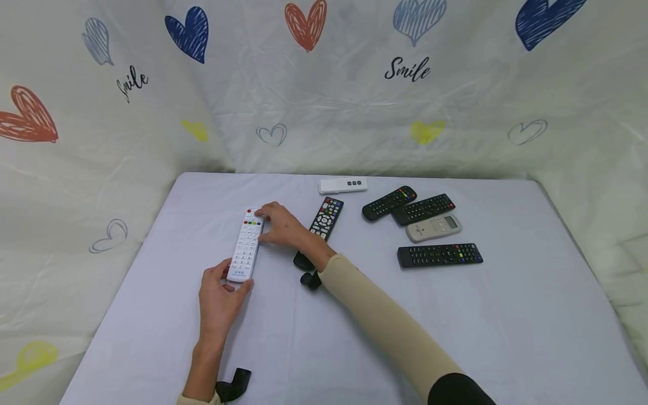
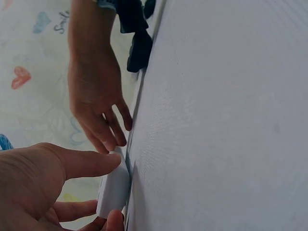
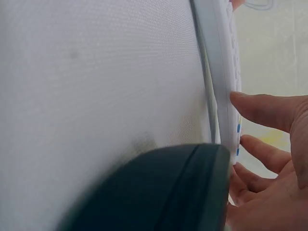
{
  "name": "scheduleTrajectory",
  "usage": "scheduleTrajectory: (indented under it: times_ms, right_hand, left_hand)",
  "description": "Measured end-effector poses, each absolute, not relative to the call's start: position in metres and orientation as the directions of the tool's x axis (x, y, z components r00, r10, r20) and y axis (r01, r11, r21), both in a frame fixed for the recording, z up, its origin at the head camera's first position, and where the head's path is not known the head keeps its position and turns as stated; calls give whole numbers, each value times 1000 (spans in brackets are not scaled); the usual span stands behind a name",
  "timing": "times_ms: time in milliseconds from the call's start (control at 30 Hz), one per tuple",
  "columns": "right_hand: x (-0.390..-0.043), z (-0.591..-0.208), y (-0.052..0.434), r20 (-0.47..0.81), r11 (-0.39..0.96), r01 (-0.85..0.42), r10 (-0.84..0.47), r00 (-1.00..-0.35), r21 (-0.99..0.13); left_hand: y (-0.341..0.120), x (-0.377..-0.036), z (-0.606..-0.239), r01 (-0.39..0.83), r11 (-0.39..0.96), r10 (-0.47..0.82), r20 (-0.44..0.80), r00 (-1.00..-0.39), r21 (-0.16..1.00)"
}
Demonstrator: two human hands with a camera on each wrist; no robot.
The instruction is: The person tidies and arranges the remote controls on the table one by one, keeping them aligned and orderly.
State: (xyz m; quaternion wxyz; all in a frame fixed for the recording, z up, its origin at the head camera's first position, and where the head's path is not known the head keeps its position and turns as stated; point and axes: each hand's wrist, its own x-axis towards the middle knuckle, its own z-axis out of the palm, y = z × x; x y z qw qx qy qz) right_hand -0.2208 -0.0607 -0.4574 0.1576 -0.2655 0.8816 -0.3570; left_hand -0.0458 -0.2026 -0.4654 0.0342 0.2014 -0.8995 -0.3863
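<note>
A long white remote [image 1: 246,244] with coloured buttons lies face up on the pale table [image 1: 455,337], left of the middle. My left hand [image 1: 236,277] pinches its near end between thumb and a finger, and the left wrist view shows that end [image 2: 114,190] between thumb [image 2: 91,163] and fingertip. My right hand [image 1: 263,222] rests at the far end. Its thumb lies over the top corner and its straight fingers [image 3: 262,109] touch the remote's right edge [image 3: 219,72].
Right of my hands lies a black remote [image 1: 326,218], with a small white one [image 1: 342,185] behind it. Farther right are two black remotes [image 1: 388,203] [image 1: 423,209], a grey one with a display [image 1: 433,228] and another black one [image 1: 439,255]. A heart-printed cloth backs the table.
</note>
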Motion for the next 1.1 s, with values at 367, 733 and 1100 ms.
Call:
scheduleTrajectory:
  times_ms: [367, 733, 1100]
  right_hand:
    - [-216, -459, -67, -119, 647, -362, -576, -809, -671]
    - [-217, -456, -63, -144, 647, -363, -594, -791, -671]
    - [-219, -449, -54, -122, 595, -295, -559, -820, -748]
  left_hand:
    - [-206, -44, -467, -357, 610, -382, -132, -915, 707]
    - [-207, -47, -467, -375, 612, -367, -169, -915, 696]
    - [-206, -47, -469, -332, 625, -375, -101, -921, 706]
